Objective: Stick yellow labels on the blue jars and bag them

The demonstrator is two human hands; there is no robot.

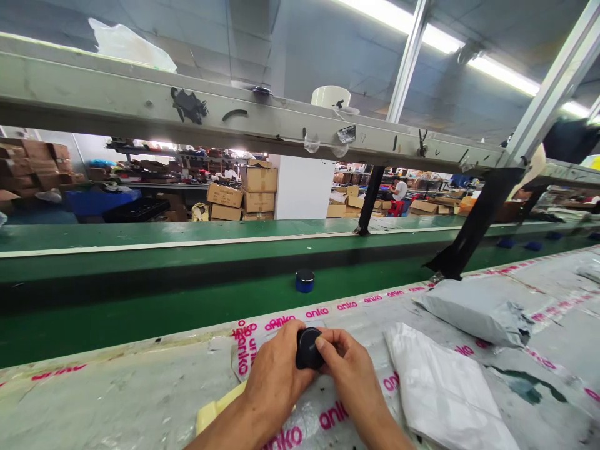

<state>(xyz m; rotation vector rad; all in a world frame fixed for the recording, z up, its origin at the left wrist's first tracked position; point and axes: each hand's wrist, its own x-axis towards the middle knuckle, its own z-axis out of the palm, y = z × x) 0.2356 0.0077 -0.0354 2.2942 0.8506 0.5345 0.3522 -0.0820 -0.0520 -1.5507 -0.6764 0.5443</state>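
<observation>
A small round black object (309, 348) with a smooth top is between my hands, just above the worktable. My left hand (276, 369) wraps round its left side and underside. On its right edge the thumb and fingers of my right hand (349, 362) are pressed. My fingers cover its lower part, so I cannot make out its exact kind. Beyond my hands, a short blue cylinder with a black top (304, 281) stands on the green conveyor belt (187, 300). Under my left wrist lies a pale yellow object (218, 409), partly hidden.
Pink-lettered film (328, 417) covers the worktable. To the right lie a white folded bag (445, 381) and a grey plastic package (475, 309). A black-wrapped post (482, 219) rises at the table edge. An overhead shelf (262, 122) spans the belt. More blue pieces (533, 245) sit farther right.
</observation>
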